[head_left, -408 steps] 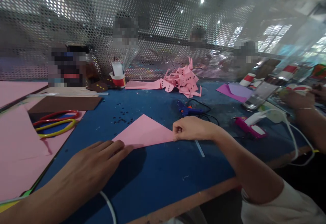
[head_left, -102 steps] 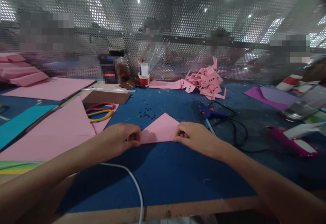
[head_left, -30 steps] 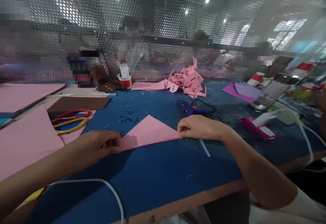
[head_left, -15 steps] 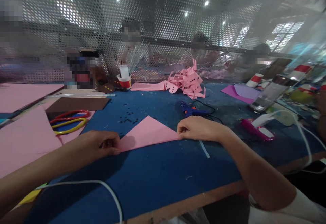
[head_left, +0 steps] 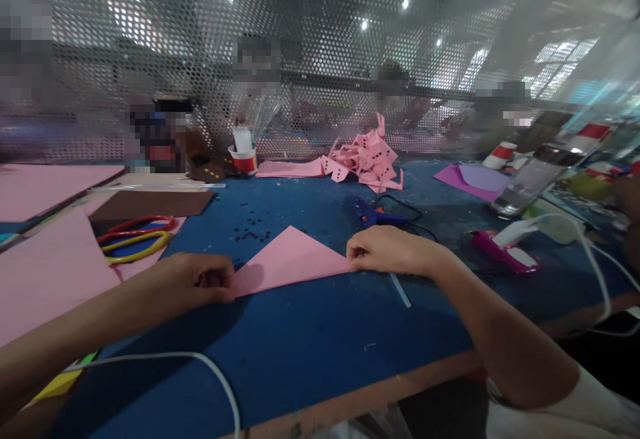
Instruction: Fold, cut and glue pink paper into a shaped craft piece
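I had the blue glue gun (head_left: 375, 214) as my mark on the blue tabletop (head_left: 320, 346). The folded pink paper (head_left: 291, 262), a triangle, lay nearer to me than the gun and to its left, its peak pointing away from me and its long edge facing me. My left hand (head_left: 205, 282), well to the left of the gun and nearer to me, was curled nearly closed, fingertips and thumb pinched together at the paper's left corner. My right hand (head_left: 383, 250), just on my side of the gun, was curled the same way and pinched the right corner; I could not tell whether it touched the gun. A clear stick (head_left: 400, 290) poked out below that hand, also on the gun's near side.

Little black dots (head_left: 254, 234) were scattered left of the gun. Beyond it sat a heap of cut pink pieces (head_left: 370, 157), and farther left beyond it, a red and white cup (head_left: 245, 161). A brown sheet (head_left: 155, 206) lay well to its left. Purple sheets (head_left: 467, 180) lay to its right and farther back, and a magenta block (head_left: 523, 261) to its right and nearer.
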### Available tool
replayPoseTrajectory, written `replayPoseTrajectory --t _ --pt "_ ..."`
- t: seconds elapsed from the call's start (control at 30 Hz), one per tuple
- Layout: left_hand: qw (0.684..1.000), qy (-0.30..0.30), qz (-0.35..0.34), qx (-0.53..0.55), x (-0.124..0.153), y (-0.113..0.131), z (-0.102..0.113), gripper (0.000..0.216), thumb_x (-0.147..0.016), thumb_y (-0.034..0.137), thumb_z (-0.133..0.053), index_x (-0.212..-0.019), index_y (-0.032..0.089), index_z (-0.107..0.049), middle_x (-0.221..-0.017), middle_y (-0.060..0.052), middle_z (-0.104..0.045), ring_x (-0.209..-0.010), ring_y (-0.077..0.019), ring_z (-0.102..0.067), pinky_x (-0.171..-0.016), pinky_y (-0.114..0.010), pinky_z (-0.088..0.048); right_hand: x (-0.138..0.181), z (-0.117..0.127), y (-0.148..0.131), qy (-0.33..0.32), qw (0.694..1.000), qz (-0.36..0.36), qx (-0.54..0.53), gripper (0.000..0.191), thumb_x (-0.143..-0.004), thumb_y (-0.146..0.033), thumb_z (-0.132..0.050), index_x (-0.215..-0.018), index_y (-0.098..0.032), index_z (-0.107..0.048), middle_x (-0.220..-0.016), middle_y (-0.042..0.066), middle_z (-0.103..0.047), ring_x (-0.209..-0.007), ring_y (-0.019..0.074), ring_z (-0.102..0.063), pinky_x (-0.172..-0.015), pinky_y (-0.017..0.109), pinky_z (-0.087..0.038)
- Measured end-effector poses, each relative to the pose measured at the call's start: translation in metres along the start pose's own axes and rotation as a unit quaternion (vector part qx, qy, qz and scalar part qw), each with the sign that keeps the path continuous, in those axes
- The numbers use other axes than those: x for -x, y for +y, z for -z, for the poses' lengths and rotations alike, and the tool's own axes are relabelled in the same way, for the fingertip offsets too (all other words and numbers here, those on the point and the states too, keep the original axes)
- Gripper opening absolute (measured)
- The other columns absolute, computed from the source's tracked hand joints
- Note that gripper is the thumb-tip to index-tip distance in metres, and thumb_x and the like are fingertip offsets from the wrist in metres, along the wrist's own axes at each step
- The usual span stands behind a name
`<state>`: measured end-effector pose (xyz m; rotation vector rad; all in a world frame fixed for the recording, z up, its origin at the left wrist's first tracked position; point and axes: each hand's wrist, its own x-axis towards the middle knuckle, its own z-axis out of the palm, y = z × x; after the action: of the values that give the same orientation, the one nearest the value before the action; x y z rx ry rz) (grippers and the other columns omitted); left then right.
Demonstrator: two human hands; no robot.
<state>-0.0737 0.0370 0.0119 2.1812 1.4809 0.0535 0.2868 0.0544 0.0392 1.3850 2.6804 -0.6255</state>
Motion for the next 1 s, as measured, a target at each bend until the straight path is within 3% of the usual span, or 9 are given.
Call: replayPoseTrajectory --t 0.83,1.0 --pt "0.999 0.033 -0.031 -0.011 -0.002 -0.008 -0.003 0.015 -0.079 0.039 -0.068 -0.078 0.025 -0.072 -0.077 0.001 -0.07 -0.073 -0.0192 -0.062 -0.066 -0.027 -0.043 0.0 -0.003 0.003 0.009 1.0 0.006 0.001 0.015 -0.089 -0.034 -0.063 -0.087 -0.022 -0.071 -0.089 0.001 -0.075 -0.078 0.0167 -0.065 -0.062 0.026 -0.036" --pt "0.999 0.016 -0.029 -0.005 -0.004 -0.011 -0.003 0.018 -0.079 0.041 -0.068 -0.08 0.024 -0.073 -0.079 -0.001 -0.07 -0.074 -0.0205 -0.062 -0.067 -0.027 -0.043 0.0 -0.002 0.005 0.001 1.0 0.003 0.011 0.017 -0.089 -0.036 -0.062 -0.087 -0.022 -0.071 -0.089 0.001 -0.075 -0.079 0.0166 -0.065 -0.063 0.025 -0.036"
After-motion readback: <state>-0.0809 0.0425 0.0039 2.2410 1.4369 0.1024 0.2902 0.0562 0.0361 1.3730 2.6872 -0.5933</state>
